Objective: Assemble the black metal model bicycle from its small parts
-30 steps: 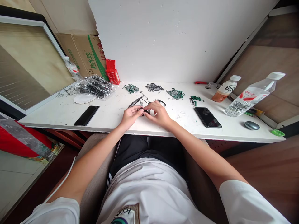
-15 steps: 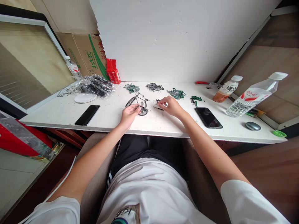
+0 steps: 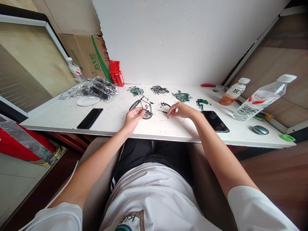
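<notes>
A black miniature bicycle (image 3: 145,106) is held upright in my left hand (image 3: 134,119), thumb and fingers closed on it near the rear wheel. To its right, my right hand (image 3: 181,110) reaches down over the table with its fingertips together. Whatever they pinch, if anything, is too small to make out. Beside those fingertips lie a small black curved part (image 3: 165,104) and a thin dark rod (image 3: 162,111). A few tiny slivers are scattered close by on the white table (image 3: 115,123).
Behind lie green bike parts (image 3: 136,91), a black bike-part cluster (image 3: 159,89) and more green parts (image 3: 182,96). Phones lie left (image 3: 90,118) and right (image 3: 215,121). Bottles (image 3: 262,98) stand at right; a plastic bag of black parts (image 3: 98,88) is at back left.
My right hand has moved slightly right and lower, uncovering more of the black curved part. My left hand and the bicycle have stayed in place.
</notes>
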`<act>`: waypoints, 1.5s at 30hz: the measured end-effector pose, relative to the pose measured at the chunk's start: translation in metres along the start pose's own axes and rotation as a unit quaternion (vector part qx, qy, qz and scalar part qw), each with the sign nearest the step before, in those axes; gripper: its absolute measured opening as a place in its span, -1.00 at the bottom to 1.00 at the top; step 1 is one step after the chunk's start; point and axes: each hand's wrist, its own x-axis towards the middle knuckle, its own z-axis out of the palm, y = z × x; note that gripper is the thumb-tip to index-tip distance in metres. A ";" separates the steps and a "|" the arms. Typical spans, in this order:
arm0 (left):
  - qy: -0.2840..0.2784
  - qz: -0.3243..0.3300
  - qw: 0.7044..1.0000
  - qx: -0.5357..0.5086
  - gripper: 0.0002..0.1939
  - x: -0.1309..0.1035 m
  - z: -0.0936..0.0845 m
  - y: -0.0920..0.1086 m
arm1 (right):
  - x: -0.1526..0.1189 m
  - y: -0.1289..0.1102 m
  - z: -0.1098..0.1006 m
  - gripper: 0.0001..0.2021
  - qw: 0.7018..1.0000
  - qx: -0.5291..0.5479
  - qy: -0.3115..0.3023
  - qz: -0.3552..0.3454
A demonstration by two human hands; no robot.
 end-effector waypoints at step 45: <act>0.017 -0.016 0.999 -0.031 -0.41 0.002 -0.002 -0.004 | 0.031 -0.015 0.080 -0.60 0.965 -0.172 0.135 -0.147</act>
